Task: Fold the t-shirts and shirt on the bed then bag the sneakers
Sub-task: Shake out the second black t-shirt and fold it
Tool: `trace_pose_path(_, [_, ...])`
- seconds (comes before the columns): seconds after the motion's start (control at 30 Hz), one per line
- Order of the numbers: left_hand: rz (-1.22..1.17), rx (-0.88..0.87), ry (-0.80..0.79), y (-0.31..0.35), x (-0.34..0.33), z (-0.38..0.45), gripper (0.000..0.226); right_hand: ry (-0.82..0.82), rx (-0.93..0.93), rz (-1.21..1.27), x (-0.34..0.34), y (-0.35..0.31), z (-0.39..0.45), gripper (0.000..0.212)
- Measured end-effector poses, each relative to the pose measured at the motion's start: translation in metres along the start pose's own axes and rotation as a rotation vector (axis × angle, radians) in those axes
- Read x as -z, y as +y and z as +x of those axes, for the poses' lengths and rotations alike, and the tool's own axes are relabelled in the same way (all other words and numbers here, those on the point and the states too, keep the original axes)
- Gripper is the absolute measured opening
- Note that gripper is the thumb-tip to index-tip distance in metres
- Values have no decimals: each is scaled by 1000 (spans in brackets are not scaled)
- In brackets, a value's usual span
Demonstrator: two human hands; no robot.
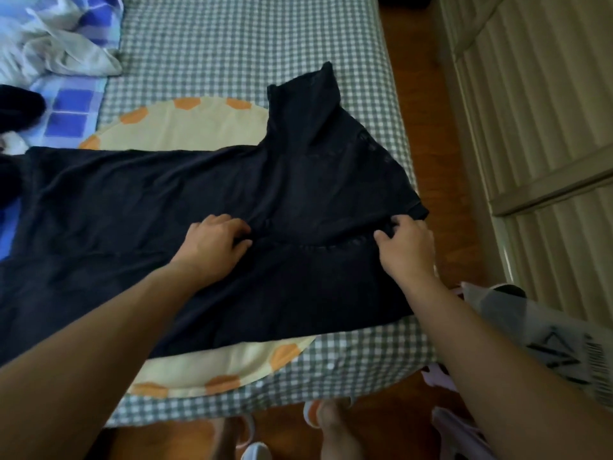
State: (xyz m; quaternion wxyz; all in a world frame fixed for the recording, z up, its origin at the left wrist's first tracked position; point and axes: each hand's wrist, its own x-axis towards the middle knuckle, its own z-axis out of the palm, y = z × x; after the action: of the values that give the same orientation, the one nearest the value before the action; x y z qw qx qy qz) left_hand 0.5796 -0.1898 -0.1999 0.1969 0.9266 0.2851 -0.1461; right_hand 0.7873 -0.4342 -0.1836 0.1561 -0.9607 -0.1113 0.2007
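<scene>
Head view: my left hand (215, 242) pinched a fold of the dark t-shirt (139, 207) near its middle, while my right hand (406, 244) at 3 o'clock gripped the collar edge. The t-shirt lay spread across the checked bed (232, 44), one sleeve pointing to 12 o'clock.

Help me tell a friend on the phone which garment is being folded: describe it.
On the checked bed, over the cream mat, lies a dark navy t-shirt under both hands. Unlike the pale crumpled clothes at the far left corner, it is spread flat.
</scene>
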Motion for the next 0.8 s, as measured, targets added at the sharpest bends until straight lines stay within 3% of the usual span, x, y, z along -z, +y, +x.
trace_pose_path(0.17, [44,37,-122,-6,6,4,27,-35,-27,184,4,8,-1,31])
trace_pose_path(0.33, [156,58,-30,-59,21,-22,28,-42,-99,343,3,2,-9,55])
trace_pose_path(0.43, [269,174,-43,-116,34,-53,33,6,-120,321,-8,-4,-13,55])
trace_pose_path(0.57, [381,269,-20,-187,49,-83,25,51,-149,320,-5,-14,-18,45])
trace_pose_path(0.73, [307,258,155,-209,68,-134,6,86,-159,405,31,-16,-59,30])
trace_pose_path(0.8, [274,259,216,-206,64,-163,17,62,-159,385,45,-5,-86,13])
